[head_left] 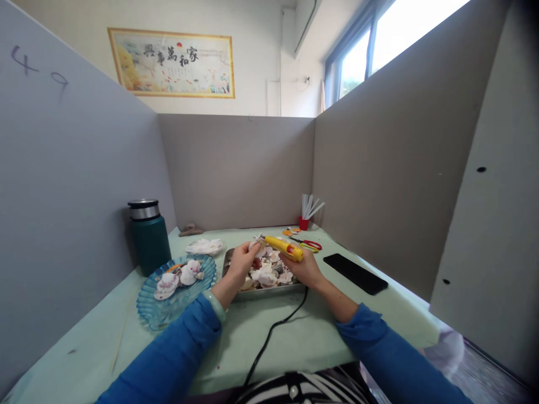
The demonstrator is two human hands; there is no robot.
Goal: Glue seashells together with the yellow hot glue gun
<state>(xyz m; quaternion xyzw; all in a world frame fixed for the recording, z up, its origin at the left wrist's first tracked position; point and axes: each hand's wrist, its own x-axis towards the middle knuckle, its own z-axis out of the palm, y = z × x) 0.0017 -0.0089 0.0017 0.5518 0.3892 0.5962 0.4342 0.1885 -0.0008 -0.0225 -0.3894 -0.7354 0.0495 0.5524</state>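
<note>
l hand [238,265] is pinching a sm white shell [253,246] btwn thumb & fingertips, holding it up over the far-left part of the metal tray [269,292]. shell is sitting right at the finger ends, not deep in the palm. r hand [305,268] is gripping a yellow glue gun [283,247], nozzle pointing left at the shell; can't tell from here if the tip is touching or just beside it. r fingers are mostly hiding behind the hand & tool. loose shells [266,276] are filling the tray under both hands.

edges/room: black cord [275,324] is trailing from under the r hand, crossing the green cloth [314,334] btwn the forearms to the near edge. l side is running tighter: blue plate [181,304] w/ shell pieces [190,273] is sitting near the l wrist, teal flask [149,241] standing behind it by the l partition [84,168]. r side is looser: phone [356,274] is lying apart from the tray, cloth showing btwn. far side: scissors [310,244] are lying just past the r hand, red cup [304,224] w/ white sticks [309,207] is standing near the far-right corner, back partition [236,174] closing off the far edge.
</note>
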